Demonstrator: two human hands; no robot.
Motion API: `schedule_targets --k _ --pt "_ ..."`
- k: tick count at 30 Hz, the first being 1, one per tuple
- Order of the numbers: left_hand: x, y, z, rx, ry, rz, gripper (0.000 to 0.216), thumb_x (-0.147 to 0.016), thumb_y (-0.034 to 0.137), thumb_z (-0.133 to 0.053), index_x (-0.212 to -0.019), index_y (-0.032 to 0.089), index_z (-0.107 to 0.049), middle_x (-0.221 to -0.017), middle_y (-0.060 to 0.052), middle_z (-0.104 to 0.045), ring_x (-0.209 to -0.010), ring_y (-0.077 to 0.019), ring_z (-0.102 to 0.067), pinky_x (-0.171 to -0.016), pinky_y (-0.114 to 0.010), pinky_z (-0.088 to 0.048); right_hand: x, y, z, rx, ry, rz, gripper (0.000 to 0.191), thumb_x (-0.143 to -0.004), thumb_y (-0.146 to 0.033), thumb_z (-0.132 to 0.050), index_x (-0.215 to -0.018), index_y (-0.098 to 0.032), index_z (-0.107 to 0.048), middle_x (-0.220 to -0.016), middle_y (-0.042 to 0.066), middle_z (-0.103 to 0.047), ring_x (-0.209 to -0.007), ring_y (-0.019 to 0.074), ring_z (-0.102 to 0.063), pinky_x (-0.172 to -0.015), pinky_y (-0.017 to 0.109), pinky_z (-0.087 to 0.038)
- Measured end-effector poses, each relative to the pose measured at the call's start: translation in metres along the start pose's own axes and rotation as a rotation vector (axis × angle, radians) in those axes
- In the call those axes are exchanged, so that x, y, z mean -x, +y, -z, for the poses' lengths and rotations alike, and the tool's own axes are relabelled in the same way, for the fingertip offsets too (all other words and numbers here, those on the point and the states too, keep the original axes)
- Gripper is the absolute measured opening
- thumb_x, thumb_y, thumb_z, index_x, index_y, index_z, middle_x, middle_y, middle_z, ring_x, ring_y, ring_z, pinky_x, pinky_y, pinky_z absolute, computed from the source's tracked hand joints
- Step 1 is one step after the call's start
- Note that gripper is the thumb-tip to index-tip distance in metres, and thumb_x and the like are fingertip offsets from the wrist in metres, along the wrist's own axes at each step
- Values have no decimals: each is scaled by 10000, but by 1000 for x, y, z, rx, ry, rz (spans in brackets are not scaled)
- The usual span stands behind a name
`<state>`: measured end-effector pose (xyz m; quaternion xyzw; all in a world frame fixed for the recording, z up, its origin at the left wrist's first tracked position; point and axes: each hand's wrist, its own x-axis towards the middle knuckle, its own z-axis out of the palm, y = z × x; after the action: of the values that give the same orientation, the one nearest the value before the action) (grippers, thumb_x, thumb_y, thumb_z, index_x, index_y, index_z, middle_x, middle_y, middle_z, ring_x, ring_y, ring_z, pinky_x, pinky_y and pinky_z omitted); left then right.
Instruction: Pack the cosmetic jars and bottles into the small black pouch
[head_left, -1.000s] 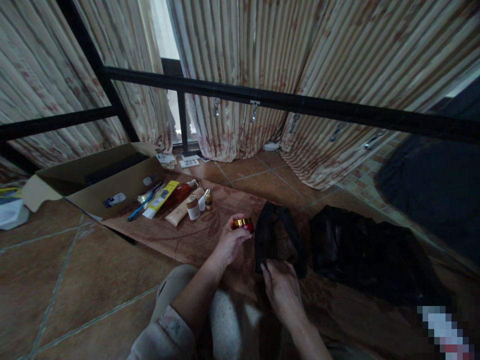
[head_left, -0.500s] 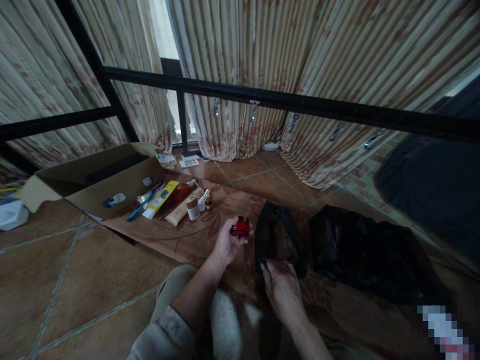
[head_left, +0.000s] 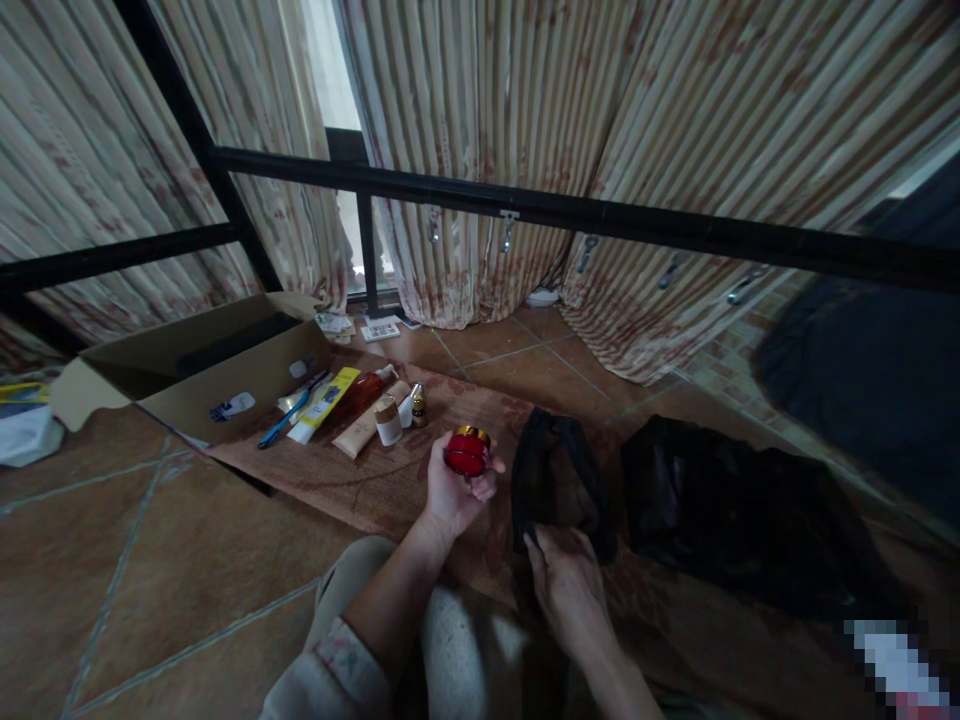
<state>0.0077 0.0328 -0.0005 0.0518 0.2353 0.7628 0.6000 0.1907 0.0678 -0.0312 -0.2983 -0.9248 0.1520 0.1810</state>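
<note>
My left hand (head_left: 452,497) is closed round a red cosmetic jar (head_left: 466,453) with a gold band, held above the brown patterned cloth. My right hand (head_left: 566,578) pinches the near edge of a black mesh pouch (head_left: 526,470), whose opening faces up. Left of the jar lie a white jar with a tan lid (head_left: 388,420), a small dark bottle with a gold collar (head_left: 418,408), a beige tube (head_left: 360,434), a red pump bottle (head_left: 365,388), a yellow and white tube (head_left: 330,396) and a blue toothbrush (head_left: 289,420).
An open cardboard box (head_left: 262,390) stands at the left end of the cloth (head_left: 315,480). A larger black bag (head_left: 720,520) lies right of the pouch. A black metal rail (head_left: 465,190) crosses in front of striped curtains (head_left: 487,90). Cards (head_left: 381,329) lie on the tiled floor.
The red jar in my left hand has shifted slightly left and turned, so its gold band shows more. My right hand stays at the pouch edge.
</note>
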Motion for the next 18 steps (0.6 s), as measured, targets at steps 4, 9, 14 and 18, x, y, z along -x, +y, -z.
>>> schedule_targets --k 4,9,14,18 --pt "1 1 2 -4 -15 6 588 -773 618 -339 -872 109 -616 -541 -48 -554 -334 -51 -257 -359 -195 -198 1 2 -2 1 17 12 240 -922 -199 -376 -941 -203 -615 -814 43 -650 -818 179 -580 -834 327 -357" --pt "0 -1 4 34 28 16 573 -780 616 -368 -898 109 -607 -488 -10 -481 -344 -57 -257 -369 -194 -216 2 2 -6 5 43 14 227 -918 -197 -389 -958 -221 -611 -848 39 -657 -820 193 -575 -805 329 -363" --pt "-3 -3 2 62 100 -1 479 -777 583 -459 -857 128 -583 -630 -51 -558 -427 -69 -364 -412 -198 -300 2 4 -10 47 77 35 241 -921 -201 -379 -920 -220 -619 -810 47 -656 -802 199 -583 -766 323 -374" --pt "-3 -4 1 52 96 -23 423 -772 543 -522 -860 133 -580 -749 -74 -598 -470 -71 -413 -428 -204 -333 1 4 -10 56 88 47 252 -924 -203 -374 -936 -219 -625 -809 46 -661 -784 191 -590 -773 321 -377"
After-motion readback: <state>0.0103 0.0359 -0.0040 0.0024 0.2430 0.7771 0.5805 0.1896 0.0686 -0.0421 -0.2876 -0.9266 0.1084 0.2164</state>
